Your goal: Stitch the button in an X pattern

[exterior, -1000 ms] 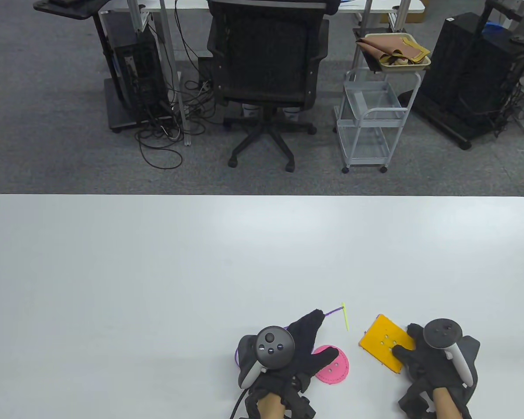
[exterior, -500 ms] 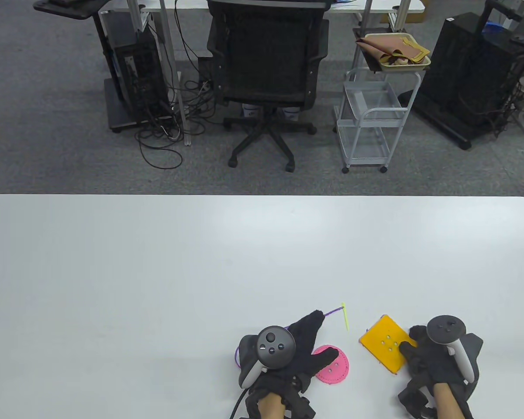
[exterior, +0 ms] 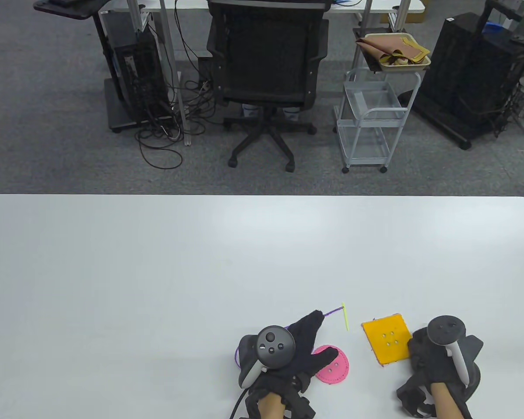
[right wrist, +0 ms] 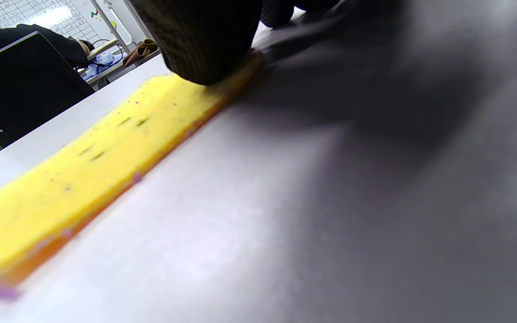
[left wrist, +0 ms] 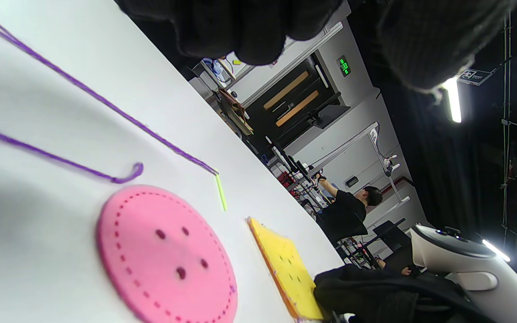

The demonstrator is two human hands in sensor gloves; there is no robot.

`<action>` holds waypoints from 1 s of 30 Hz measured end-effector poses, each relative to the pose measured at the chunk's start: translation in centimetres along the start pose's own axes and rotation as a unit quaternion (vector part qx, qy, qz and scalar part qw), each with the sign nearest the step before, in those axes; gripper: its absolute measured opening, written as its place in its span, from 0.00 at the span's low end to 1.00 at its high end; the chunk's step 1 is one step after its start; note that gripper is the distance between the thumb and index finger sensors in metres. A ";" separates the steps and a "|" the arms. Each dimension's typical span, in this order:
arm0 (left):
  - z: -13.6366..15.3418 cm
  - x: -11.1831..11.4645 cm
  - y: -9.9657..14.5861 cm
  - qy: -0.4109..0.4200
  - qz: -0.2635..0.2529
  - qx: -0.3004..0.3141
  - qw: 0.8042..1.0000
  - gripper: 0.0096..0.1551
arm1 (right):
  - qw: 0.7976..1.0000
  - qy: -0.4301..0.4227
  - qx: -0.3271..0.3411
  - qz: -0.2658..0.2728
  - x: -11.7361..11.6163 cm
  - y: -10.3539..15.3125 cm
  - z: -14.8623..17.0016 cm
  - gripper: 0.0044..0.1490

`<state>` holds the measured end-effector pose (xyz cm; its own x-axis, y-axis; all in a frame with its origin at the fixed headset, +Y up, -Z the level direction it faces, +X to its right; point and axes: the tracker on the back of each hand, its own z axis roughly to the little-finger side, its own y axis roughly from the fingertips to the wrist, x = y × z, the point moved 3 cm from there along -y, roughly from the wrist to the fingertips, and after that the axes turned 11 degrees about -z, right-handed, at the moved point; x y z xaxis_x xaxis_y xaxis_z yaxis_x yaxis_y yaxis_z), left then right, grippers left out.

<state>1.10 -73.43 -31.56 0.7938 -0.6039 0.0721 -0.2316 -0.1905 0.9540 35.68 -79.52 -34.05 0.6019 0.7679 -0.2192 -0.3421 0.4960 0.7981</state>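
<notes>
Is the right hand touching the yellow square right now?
Touching. In the right wrist view a gloved finger presses down on the near edge of the yellow square, with no gap; the table view shows the right hand against the square's right edge.

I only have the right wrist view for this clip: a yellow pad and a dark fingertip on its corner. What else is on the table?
Observer: A round pink button with four holes lies left of the yellow square.
Operator: Is there any thread or a needle?
Observer: Yes, a yellow-green needle lies above the button, with purple thread running from it under the left hand.
Operator: Does the left hand hold the needle?
Observer: No, it rests flat on the table, beside the button; the needle lies apart from its fingertips.
</notes>
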 end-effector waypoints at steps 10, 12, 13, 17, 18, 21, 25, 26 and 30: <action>0.0 0.0 0.0 0.000 0.000 0.000 1.000 0.50 | 0.999 -0.030 0.025 0.009 0.6 0.6 0.0 0.24; 0.0 0.0 0.0 0.000 0.000 0.000 1.000 0.50 | 0.998 -0.041 0.036 0.014 1.0 1.0 -0.1 0.24; 0.0 0.0 0.0 0.001 0.000 0.000 1.000 0.50 | 0.998 -0.047 0.042 0.016 1.2 1.2 -0.1 0.25; 0.1 0.0 0.0 0.003 0.000 0.000 1.000 0.50 | 0.995 -0.071 0.069 0.031 2.1 2.1 -0.3 0.23; 0.1 0.0 0.0 0.003 0.000 0.000 1.000 0.50 | 0.994 -0.073 0.073 0.035 2.2 2.3 -0.4 0.23; 0.1 0.0 0.0 0.004 -0.001 0.000 1.000 0.50 | 0.991 -0.086 0.088 0.044 2.7 2.9 -0.5 0.23; 0.1 0.0 0.0 0.004 -0.001 0.000 1.000 0.50 | 0.986 -0.115 0.104 0.063 3.2 3.4 -0.4 0.23; 0.1 0.0 0.0 0.004 -0.001 0.000 1.000 0.50 | 0.985 -0.119 0.108 0.064 3.3 3.5 -0.4 0.23; 0.1 0.0 0.0 0.006 -0.002 -0.001 1.000 0.50 | 0.975 -0.155 0.134 0.083 3.7 4.1 -0.5 0.23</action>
<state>1.05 -73.50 -31.58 0.8014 -0.5938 0.0722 -0.2279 -0.1915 0.9547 36.14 -74.39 -31.84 0.7575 0.6487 0.0726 -0.2770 0.2188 0.9356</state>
